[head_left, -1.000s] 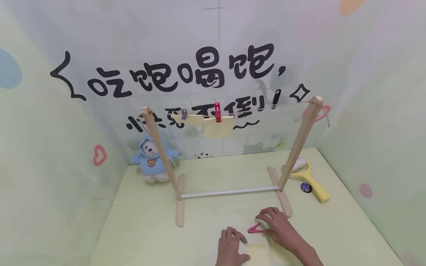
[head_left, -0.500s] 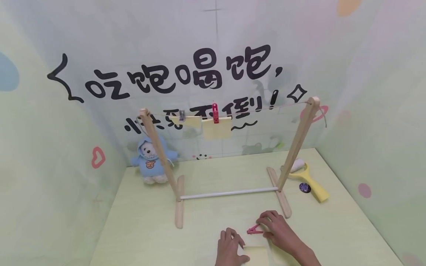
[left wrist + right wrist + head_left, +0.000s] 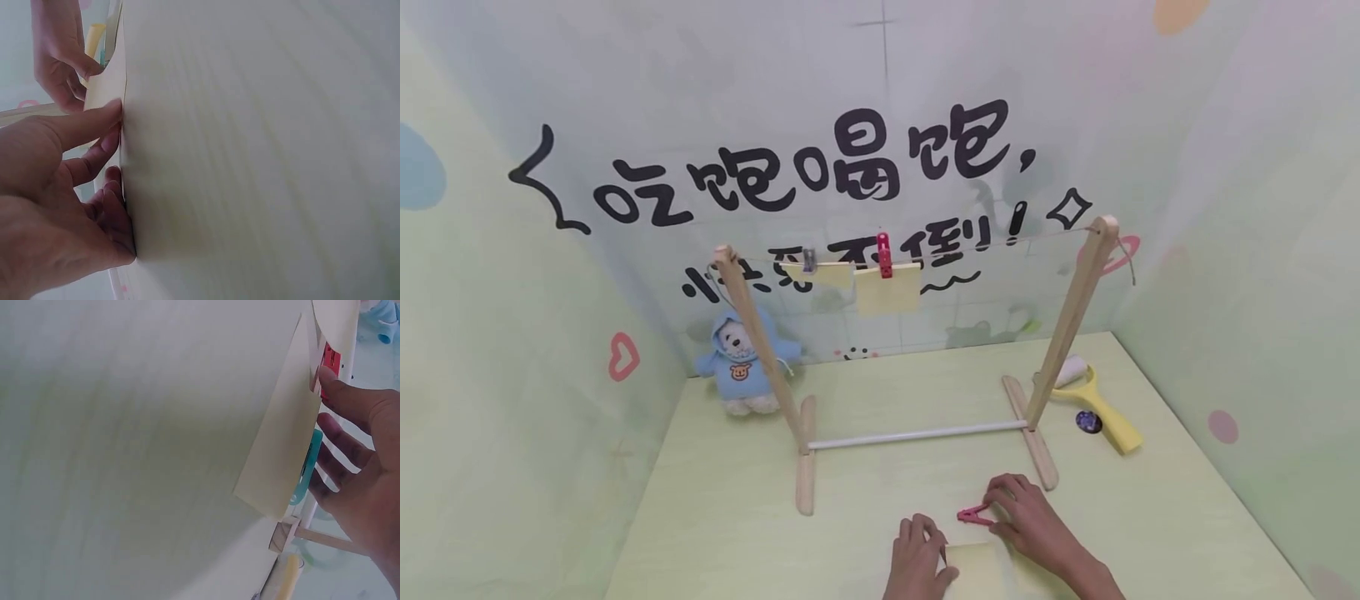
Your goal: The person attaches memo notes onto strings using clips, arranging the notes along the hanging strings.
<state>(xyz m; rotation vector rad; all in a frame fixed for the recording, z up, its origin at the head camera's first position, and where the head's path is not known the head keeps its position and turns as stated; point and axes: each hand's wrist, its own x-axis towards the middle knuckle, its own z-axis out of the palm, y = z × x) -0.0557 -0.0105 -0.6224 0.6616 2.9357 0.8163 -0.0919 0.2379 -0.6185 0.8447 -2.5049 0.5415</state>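
My left hand (image 3: 916,557) pinches the left edge of a pale yellow sticky note (image 3: 976,573) between thumb and fingers, low at the front of the table. In the left wrist view the note (image 3: 107,87) stands slightly raised off the tabletop. My right hand (image 3: 1033,525) holds a red clothespin (image 3: 973,515) by its handle ends, between thumb and index finger, just beyond the note. Under that hand lies a second yellow note (image 3: 281,434), one edge lifted in the right wrist view. Beside it, by the curled lower fingers, sits a teal clothespin (image 3: 307,467).
A wooden stand (image 3: 1078,321) with a white crossbar (image 3: 917,435) carries a string; two notes hang there, from a grey clip (image 3: 808,260) and a red clip (image 3: 884,257). A blue plush toy (image 3: 741,362) sits back left. At right lie a yellow-handled roller (image 3: 1108,417) and a dark round disc (image 3: 1088,422).
The note at my left hand has risen slightly and shifted a little left. My right fingers have closed a little on the red clothespin's handles, and it has tilted slightly. The hanging notes stay put.
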